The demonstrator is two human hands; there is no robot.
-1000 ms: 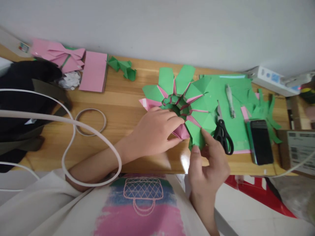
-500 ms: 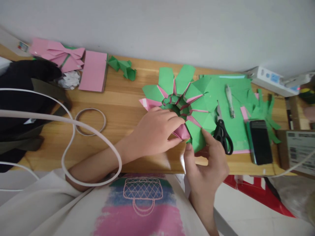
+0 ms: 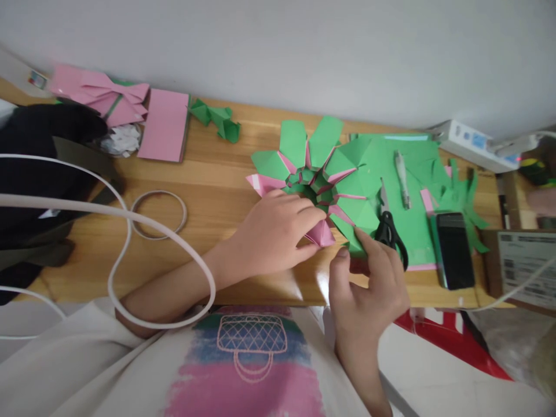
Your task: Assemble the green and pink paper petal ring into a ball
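Observation:
A ring-shaped folded paper flower (image 3: 292, 137) with green petals and narrow pink folds lies at the middle of the table. My left hand (image 3: 278, 231) lies over its near left side, thumb and fingers closed on a pink folded flap (image 3: 321, 233). On the near right side, my right hand (image 3: 369, 284) has its thumb and index finger closed on a green petal (image 3: 354, 246), which looks bent down between them. Part of the ring is hidden under my left hand. Black-handled scissors (image 3: 390, 231) lie just beyond my right fingers.
Right: green sheets (image 3: 417, 231), a pen-like clear tool (image 3: 402, 179), a phone (image 3: 454, 249), paper scraps (image 3: 473, 197), a power strip (image 3: 473, 142). Left: pink paper stack (image 3: 165, 124), green folded scrap (image 3: 217, 119), tape-like ring (image 3: 185, 214), black bag (image 3: 47, 150). A white cable (image 3: 191, 246) loops across my left forearm.
My right hand has shifted slightly right and the green petal in its fingers has bent down, showing less of its face. My left hand stays in place on the pink flap.

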